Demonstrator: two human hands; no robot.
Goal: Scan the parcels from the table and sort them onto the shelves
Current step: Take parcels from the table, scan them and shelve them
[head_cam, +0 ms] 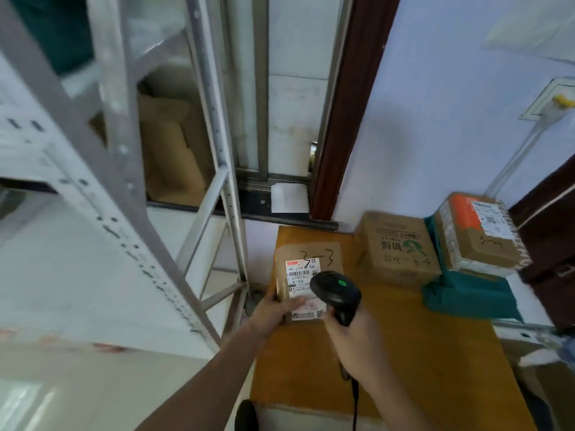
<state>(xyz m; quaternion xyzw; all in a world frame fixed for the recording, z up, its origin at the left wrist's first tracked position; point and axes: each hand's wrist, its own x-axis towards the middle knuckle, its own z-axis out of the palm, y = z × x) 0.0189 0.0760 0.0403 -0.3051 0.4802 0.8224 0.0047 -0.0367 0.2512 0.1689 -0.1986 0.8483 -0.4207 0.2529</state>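
Note:
My left hand (pixel 273 312) grips a small brown cardboard parcel (pixel 306 259) by its near left edge, thumb across the white shipping label (pixel 301 275); "3-3" is handwritten on top. My right hand (pixel 351 337) holds a black barcode scanner (pixel 334 290) by its handle, with the head over the label's right side and a green light lit on top. The parcel is above the left end of the yellow-brown table (pixel 389 353).
A brown box with green print (pixel 396 247), a taped box with an orange stripe (pixel 479 231) and a teal bag (pixel 466 293) lie at the table's far right. Grey metal shelving (pixel 124 169) stands to the left, holding brown boxes (pixel 168 157). The scanner cable (pixel 354 405) hangs down.

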